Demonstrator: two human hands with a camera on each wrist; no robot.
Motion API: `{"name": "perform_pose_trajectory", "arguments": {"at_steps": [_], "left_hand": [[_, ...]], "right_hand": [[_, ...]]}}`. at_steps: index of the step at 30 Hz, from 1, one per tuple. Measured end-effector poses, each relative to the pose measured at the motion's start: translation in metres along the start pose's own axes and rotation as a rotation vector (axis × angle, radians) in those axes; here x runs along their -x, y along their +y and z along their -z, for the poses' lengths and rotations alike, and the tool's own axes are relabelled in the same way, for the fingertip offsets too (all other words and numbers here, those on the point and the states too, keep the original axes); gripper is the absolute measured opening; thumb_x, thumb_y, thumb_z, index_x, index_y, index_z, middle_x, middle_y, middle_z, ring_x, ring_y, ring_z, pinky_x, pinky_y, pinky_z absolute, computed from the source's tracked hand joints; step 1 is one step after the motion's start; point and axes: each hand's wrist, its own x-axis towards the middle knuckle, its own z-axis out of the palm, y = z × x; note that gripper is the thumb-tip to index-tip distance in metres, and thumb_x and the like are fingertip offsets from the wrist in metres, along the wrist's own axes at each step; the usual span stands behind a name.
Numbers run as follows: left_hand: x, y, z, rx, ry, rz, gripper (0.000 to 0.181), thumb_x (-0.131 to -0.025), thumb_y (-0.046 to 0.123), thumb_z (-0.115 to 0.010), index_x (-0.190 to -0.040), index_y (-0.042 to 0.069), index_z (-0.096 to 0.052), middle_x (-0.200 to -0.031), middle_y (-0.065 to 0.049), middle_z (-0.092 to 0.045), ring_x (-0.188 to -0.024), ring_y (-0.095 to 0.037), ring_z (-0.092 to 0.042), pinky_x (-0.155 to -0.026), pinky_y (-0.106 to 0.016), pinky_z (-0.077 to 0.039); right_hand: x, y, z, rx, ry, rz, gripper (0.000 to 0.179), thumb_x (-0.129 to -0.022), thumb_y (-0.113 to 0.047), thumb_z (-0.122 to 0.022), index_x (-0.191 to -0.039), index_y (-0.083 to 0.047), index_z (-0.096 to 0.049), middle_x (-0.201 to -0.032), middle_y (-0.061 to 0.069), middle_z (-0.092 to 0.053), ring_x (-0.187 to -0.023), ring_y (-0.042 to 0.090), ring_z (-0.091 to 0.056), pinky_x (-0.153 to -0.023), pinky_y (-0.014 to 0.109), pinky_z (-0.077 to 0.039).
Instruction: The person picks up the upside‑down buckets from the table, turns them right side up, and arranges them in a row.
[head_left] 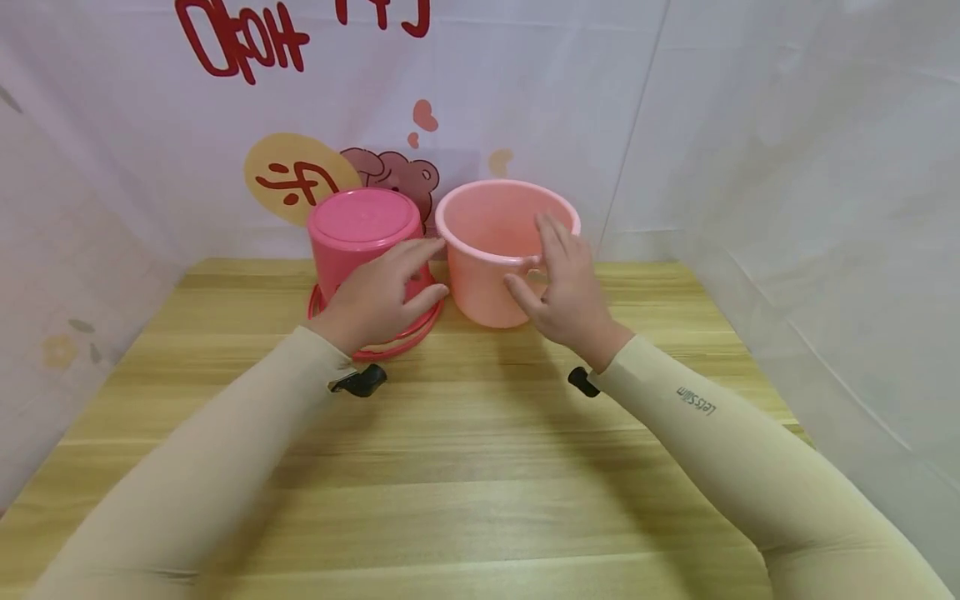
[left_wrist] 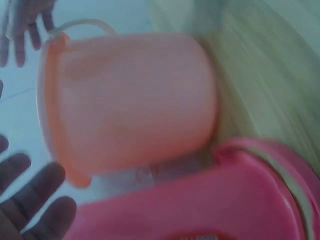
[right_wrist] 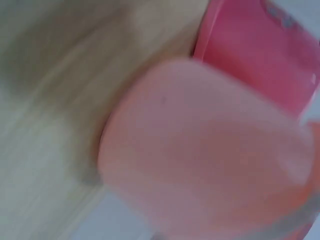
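Observation:
A deep pink bucket (head_left: pixel 367 218) stands upside down at the back of the table, its rim and handle ring (head_left: pixel 386 350) down on the wood. Beside it on the right, a light pink bucket (head_left: pixel 483 287) stands upright with its mouth facing up. My left hand (head_left: pixel 375 292) is in front of the deep pink bucket, fingers spread toward the gap between the two. Over the near right rim of the light pink one reaches my right hand (head_left: pixel 572 296), thumb and fingers apart, covering part of its handle. In the left wrist view my left fingers (left_wrist: pixel 37 195) are empty.
The wooden table (head_left: pixel 465 467) extends toward me. A white cloth backdrop (head_left: pixel 517 92) with red lettering and a cartoon bear hangs right behind the buckets, and more cloth (head_left: pixel 810 192) closes off the right side. Black wrist mounts (head_left: pixel 363 381) jut inward below both hands.

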Motion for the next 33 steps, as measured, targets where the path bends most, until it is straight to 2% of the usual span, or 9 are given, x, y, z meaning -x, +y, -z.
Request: {"name": "perform_pose_trajectory", "arguments": {"at_steps": [5,9,12,16,22,24,26,30,33], "left_hand": [[0.027,-0.016,0.011,-0.101,-0.06,-0.033,0.059,-0.1,0.038,-0.07,-0.153,0.014,-0.056,-0.132,-0.007,-0.07,-0.118,-0.026,-0.066,-0.102,-0.048,-0.058],[0.046,-0.031,0.016,-0.139,-0.116,-0.001,0.054,-0.099,0.035,-0.072,-0.147,0.013,-0.063,-0.126,-0.008,-0.073,-0.115,-0.028,-0.068,-0.1,-0.049,-0.058],[0.058,-0.047,0.016,-0.162,-0.152,0.045,0.052,-0.098,0.035,-0.074,-0.145,0.014,-0.065,-0.139,-0.009,-0.07,-0.13,-0.031,-0.064,-0.106,-0.055,-0.055],[0.074,-0.074,0.016,-0.176,-0.207,0.154,0.052,-0.099,0.035,-0.073,-0.146,0.016,-0.064,-0.146,-0.01,-0.065,-0.137,-0.035,-0.058,-0.111,-0.06,-0.05],[0.085,-0.115,0.01,-0.207,-0.29,0.276,0.054,-0.101,0.038,-0.07,-0.146,0.009,-0.062,-0.129,-0.013,-0.07,-0.103,-0.027,-0.065,-0.095,-0.055,-0.057],[0.087,-0.126,0.006,-0.211,-0.313,0.297,0.055,-0.101,0.039,-0.069,-0.145,0.007,-0.061,-0.127,-0.015,-0.07,-0.105,-0.03,-0.067,-0.096,-0.058,-0.057],[0.088,-0.134,0.001,-0.211,-0.331,0.302,0.057,-0.103,0.042,-0.066,-0.147,0.006,-0.06,-0.137,-0.019,-0.067,-0.119,-0.037,-0.067,-0.103,-0.063,-0.053],[0.09,-0.147,-0.008,-0.214,-0.356,0.303,0.062,-0.106,0.045,-0.059,-0.153,0.005,-0.054,-0.158,-0.024,-0.051,-0.144,-0.047,-0.05,-0.116,-0.066,-0.041],[0.095,-0.152,-0.012,-0.217,-0.375,0.315,0.066,-0.107,0.048,-0.057,-0.157,0.005,-0.049,-0.163,-0.026,-0.043,-0.149,-0.049,-0.042,-0.12,-0.067,-0.036]], "right_hand": [[0.016,-0.029,-0.016,0.122,0.038,0.237,0.07,-0.094,-0.032,-0.07,-0.15,0.006,-0.051,-0.151,0.028,-0.055,-0.136,0.046,-0.051,-0.116,0.061,-0.037],[0.022,-0.048,-0.025,0.117,-0.029,0.306,0.066,-0.094,-0.035,-0.072,-0.147,0.001,-0.056,-0.148,0.022,-0.058,-0.134,0.042,-0.054,-0.114,0.058,-0.041],[0.024,-0.057,-0.033,0.082,-0.199,0.26,0.068,-0.097,-0.038,-0.072,-0.152,-0.002,-0.053,-0.153,0.018,-0.055,-0.139,0.038,-0.052,-0.119,0.051,-0.04],[0.022,-0.06,-0.053,0.089,-0.459,0.141,0.075,-0.101,-0.044,-0.068,-0.16,-0.005,-0.043,-0.162,0.014,-0.047,-0.148,0.033,-0.045,-0.126,0.046,-0.035],[0.012,-0.052,-0.088,0.168,-0.749,0.045,0.08,-0.104,-0.056,-0.059,-0.165,-0.01,-0.035,-0.17,0.01,-0.037,-0.159,0.03,-0.032,-0.13,0.046,-0.028],[0.009,-0.049,-0.098,0.203,-0.818,0.052,0.081,-0.104,-0.058,-0.055,-0.166,-0.011,-0.034,-0.171,0.01,-0.036,-0.161,0.029,-0.029,-0.131,0.048,-0.026],[0.006,-0.044,-0.108,0.24,-0.86,0.059,0.083,-0.104,-0.062,-0.052,-0.166,-0.011,-0.033,-0.172,0.009,-0.035,-0.162,0.028,-0.028,-0.131,0.048,-0.025],[0.002,-0.039,-0.126,0.269,-0.898,0.04,0.084,-0.104,-0.064,-0.05,-0.167,-0.011,-0.031,-0.172,0.006,-0.034,-0.163,0.025,-0.026,-0.132,0.046,-0.021],[-0.003,-0.043,-0.135,0.275,-0.927,0.015,0.082,-0.105,-0.063,-0.048,-0.168,-0.014,-0.029,-0.173,0.004,-0.033,-0.163,0.024,-0.024,-0.133,0.047,-0.02]]}}
